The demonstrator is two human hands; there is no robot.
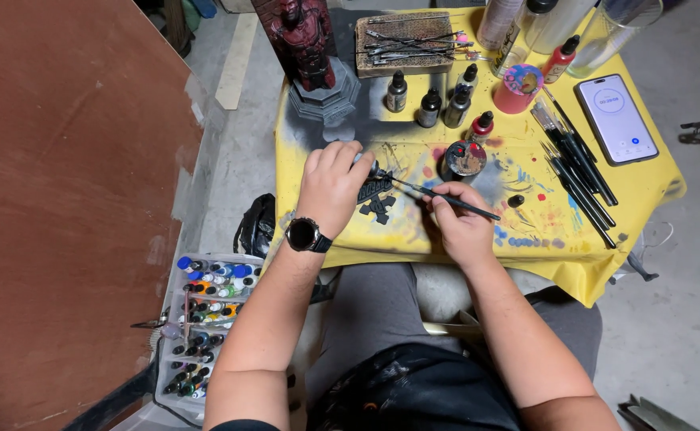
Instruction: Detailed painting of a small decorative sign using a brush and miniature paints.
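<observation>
While my left hand (332, 185) pins the small black piece (376, 194) down on the yellow cloth (645, 187), my right hand (460, 219) pinches a thin brush (438, 194); tip's touching the piece; paint pot (466, 158) just behind.

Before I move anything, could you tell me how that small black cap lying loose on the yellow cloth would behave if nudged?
The cap looks tiny, so probably very light. It seems round, so it may roll. The yellow cloth might slow it.
</observation>
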